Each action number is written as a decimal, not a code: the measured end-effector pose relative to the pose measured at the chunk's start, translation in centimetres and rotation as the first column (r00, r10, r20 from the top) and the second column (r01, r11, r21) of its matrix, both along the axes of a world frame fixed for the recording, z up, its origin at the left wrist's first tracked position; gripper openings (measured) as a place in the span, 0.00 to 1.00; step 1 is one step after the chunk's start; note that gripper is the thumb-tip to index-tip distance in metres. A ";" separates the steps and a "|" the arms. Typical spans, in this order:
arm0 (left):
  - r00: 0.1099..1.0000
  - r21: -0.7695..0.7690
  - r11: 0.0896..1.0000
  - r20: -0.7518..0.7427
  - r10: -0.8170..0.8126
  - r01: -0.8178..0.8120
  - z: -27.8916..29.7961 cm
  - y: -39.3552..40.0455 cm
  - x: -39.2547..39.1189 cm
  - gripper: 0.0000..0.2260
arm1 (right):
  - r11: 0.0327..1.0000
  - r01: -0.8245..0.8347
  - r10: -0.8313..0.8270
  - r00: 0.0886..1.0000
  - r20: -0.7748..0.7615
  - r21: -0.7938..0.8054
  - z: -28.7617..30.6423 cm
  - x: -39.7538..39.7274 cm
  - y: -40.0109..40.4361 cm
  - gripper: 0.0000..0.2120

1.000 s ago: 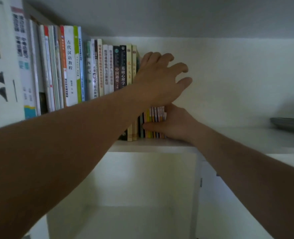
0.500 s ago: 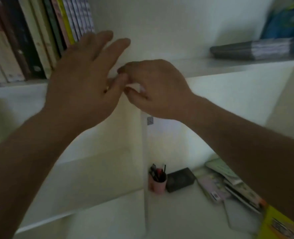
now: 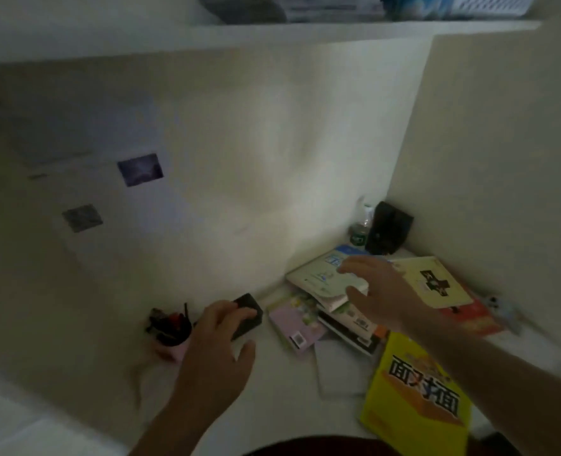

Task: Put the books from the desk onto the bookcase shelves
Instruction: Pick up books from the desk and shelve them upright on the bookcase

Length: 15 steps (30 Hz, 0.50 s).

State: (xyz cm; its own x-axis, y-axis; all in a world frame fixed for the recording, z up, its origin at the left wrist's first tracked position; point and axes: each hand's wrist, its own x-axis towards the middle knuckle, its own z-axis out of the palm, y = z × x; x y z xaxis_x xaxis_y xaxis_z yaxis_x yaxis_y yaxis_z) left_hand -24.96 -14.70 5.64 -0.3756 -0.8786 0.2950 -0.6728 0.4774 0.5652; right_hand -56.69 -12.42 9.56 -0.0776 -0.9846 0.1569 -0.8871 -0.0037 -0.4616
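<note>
Several books lie scattered on the white desk (image 3: 272, 383). A pale green book (image 3: 318, 278) tops a messy stack at the back. A lilac book (image 3: 294, 322) lies left of the stack, a cream book (image 3: 434, 284) over a red one to the right, and a yellow book (image 3: 417, 390) near the front. My right hand (image 3: 378, 291) hovers with spread fingers over the pale green book and holds nothing. My left hand (image 3: 216, 350) hangs with relaxed fingers above the desk beside a black box (image 3: 249, 312), also holding nothing. The bookcase shelf (image 3: 272, 37) runs along the top.
A pink pen cup (image 3: 170, 334) stands left of my left hand. A small bottle (image 3: 360, 230) and a dark object (image 3: 389, 228) sit in the back right corner. A white sheet (image 3: 338, 370) lies on the desk. A side wall (image 3: 503, 159) closes the right.
Both hands left the row of books on the shelf and dropped to the desk. My view swung down from the shelf to the scattered books.
</note>
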 end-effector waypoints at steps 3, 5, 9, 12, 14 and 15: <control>0.995 0.159 0.987 0.088 -0.041 0.027 -4.1 -2.2 -7.6 0.18 | 0.946 0.146 -0.149 0.989 -0.010 0.290 -8.5 -8.1 -0.4 0.21; 0.989 0.255 0.966 0.120 -0.087 0.054 -6.7 -3.8 -12.5 0.17 | 0.894 0.151 -0.168 0.986 0.002 0.423 -13.7 -12.2 -0.5 0.23; 0.947 0.366 0.923 0.236 -0.218 0.121 -11.4 -7.0 -21.2 0.19 | 0.813 0.067 -0.115 0.992 0.047 0.579 -20.0 -17.2 -0.5 0.32; 0.926 0.392 0.914 0.299 -0.231 0.102 -12.9 -9.7 -27.0 0.23 | 0.839 -0.011 0.004 1.000 0.014 0.544 -22.0 -18.2 -1.2 0.32; 0.900 0.294 0.947 0.366 -0.237 0.130 -14.1 -12.4 -30.6 0.27 | 0.846 -0.065 0.070 0.998 0.012 0.529 -23.0 -18.3 -2.3 0.32; 0.866 0.277 0.952 0.436 -0.245 0.129 -14.9 -13.9 -31.9 0.30 | 0.826 -0.101 0.101 0.994 0.031 0.554 -23.7 -18.3 -2.6 0.34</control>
